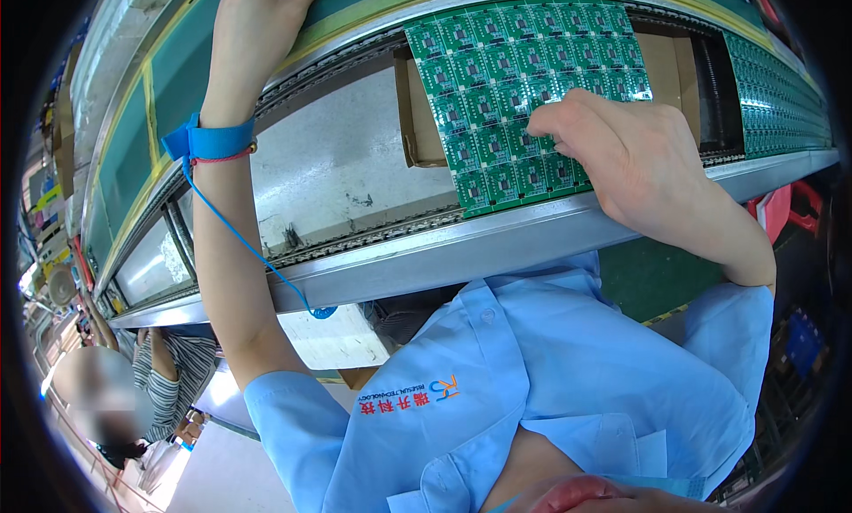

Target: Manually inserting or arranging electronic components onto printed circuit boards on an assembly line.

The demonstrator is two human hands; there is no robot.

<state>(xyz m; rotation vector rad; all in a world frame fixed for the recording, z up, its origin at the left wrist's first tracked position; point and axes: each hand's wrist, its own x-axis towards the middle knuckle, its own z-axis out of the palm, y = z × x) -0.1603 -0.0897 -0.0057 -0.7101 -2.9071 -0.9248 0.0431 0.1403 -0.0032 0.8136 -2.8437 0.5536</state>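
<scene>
A large green circuit board panel, divided into many small identical boards, lies across the two rails of a conveyor. My right hand is over the panel's right part, with its fingers curled and closed just above or against the small boards. Anything between those fingertips is too small or hidden to make out. Up at the far left, my left hand is at the green strip beyond the far rail; its fingers are mostly cut off by the picture's top edge. A blue wrist strap with a thin cord circles my left wrist.
A brown cardboard box sits beneath the panel. Another green circuit board panel lies farther right on the conveyor. The metal front rail runs between my body and the panel. A person in a striped top is at the lower left.
</scene>
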